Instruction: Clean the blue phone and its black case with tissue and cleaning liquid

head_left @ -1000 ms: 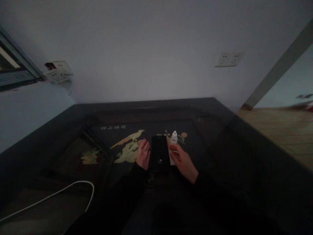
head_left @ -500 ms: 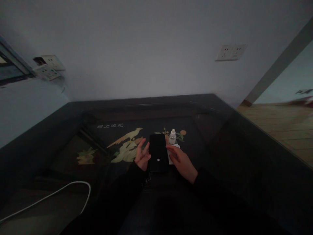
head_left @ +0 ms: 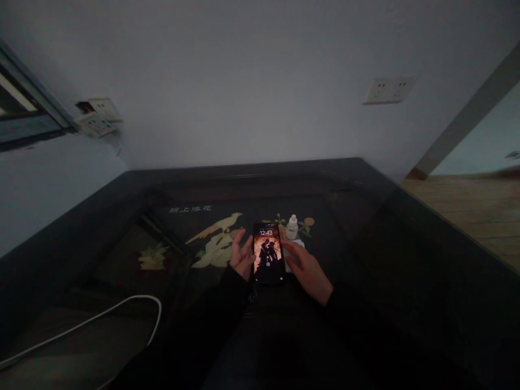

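Note:
A black phone (head_left: 267, 253) lies flat on the dark table (head_left: 365, 227), its screen lit with a clock and a picture. My left hand (head_left: 242, 254) rests at the phone's left edge with its fingers stretched out and apart. My right hand (head_left: 306, 267) sits at the phone's right edge, fingers extended, lying over a white cloth or paper (head_left: 293, 248). A small white dropper bottle (head_left: 291, 227) stands upright just beyond my right fingertips. Whether either hand presses the phone's side, I cannot tell.
The tabletop carries an inlaid bird and flower design (head_left: 215, 238). A white cable (head_left: 97, 319) loops across the near left part. Wall sockets (head_left: 389, 90) sit on the back wall, more sockets (head_left: 97, 116) at the left by a window. Wooden floor (head_left: 479, 211) shows at right.
The phone's screen, dark in the earlier frames, is now lit. My left fingers have lifted and spread slightly beside it. My right hand stays at the phone's right edge.

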